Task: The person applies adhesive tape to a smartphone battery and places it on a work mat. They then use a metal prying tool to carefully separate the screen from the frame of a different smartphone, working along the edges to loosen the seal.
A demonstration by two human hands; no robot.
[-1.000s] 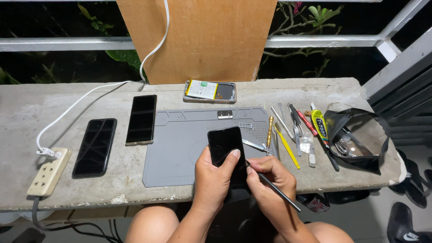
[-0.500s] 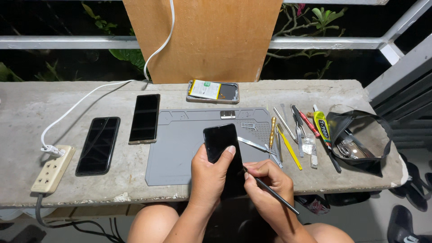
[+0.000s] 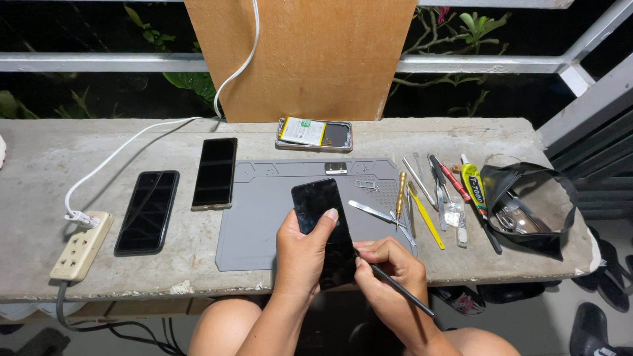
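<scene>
Left hand (image 3: 304,254) gripping black phone (image 3: 323,227), right hand (image 3: 389,277) pinching thin tool (image 3: 402,294)

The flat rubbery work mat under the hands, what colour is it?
The flat rubbery work mat is plain grey, seen best in the head view, lying on the concrete ledge.

Night shot, looks like a balcony setup. A rough grey concrete bench (image 3: 461,132) is running left to right, with chipped spots along its near edge. Behind it a white metal railing (image 3: 99,62) is crossing the far side, and a plain brown wooden board (image 3: 310,59) is leaning upright against it in the middle. Green leaves (image 3: 188,82) and thin branches (image 3: 475,39) are poking out of the dark beyond. Light is falling from above, everything past the rail is going black. Down at the right, dark sandals (image 3: 593,323) are sitting on a pale floor (image 3: 547,316).
</scene>
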